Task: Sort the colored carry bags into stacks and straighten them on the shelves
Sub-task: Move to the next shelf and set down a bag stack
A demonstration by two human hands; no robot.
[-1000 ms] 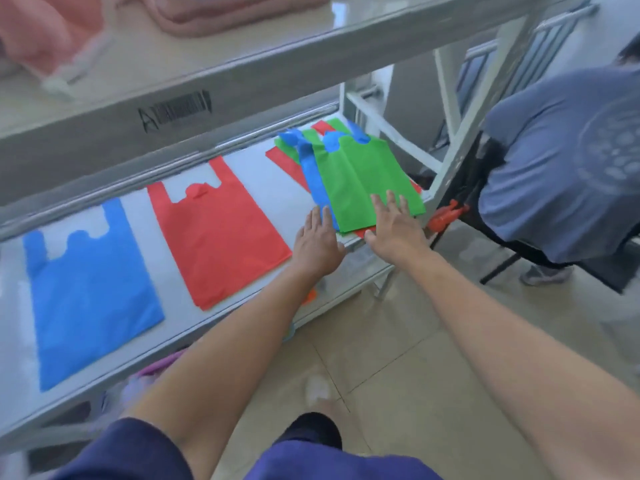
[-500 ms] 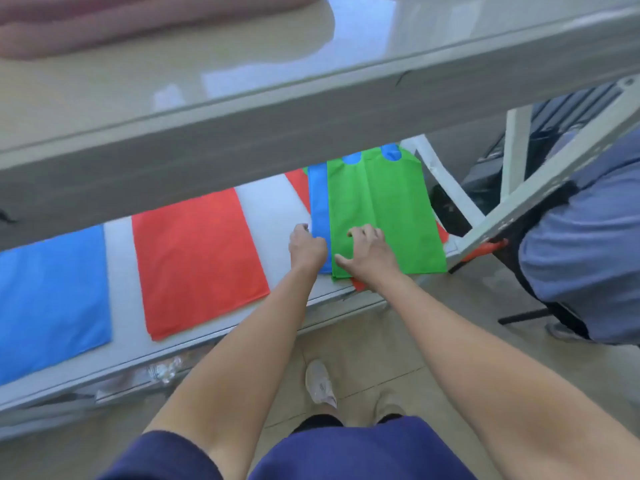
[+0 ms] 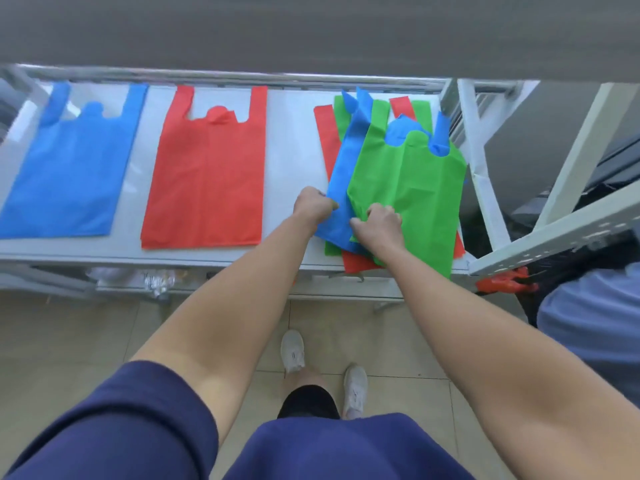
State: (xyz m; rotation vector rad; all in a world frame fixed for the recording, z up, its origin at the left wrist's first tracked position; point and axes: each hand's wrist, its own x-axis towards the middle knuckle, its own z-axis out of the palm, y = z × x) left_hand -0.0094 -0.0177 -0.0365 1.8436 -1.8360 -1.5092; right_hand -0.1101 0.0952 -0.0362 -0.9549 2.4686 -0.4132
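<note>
Step in hand, as judged: parting the top green bag (image 3: pixel 408 188) from the blue bag (image 3: pixel 341 188) directly under it in the mixed pile (image 3: pixel 356 263). To do it well, only one layer should come away. The blue bag should be pinned down while the green one is drawn off flat. The handles at the end far from the grip overlap and could snag. A slow, level pull should keep the lower bags from dragging off the shelf (image 3: pixel 294 140).

Grip: the left hand (image 3: pixel 313 209) is curled tight at the blue bag's near-left edge and appears to pinch it. The right hand (image 3: pixel 379 226), just beside it, has its fingers closed on the green bag's near corner, bunching the fabric. The pile extends away from both hands and to their right. A lone red bag (image 3: pixel 204 174) lies flat to the left of the left hand, and a lone blue bag (image 3: pixel 69 168) farther left.
</note>
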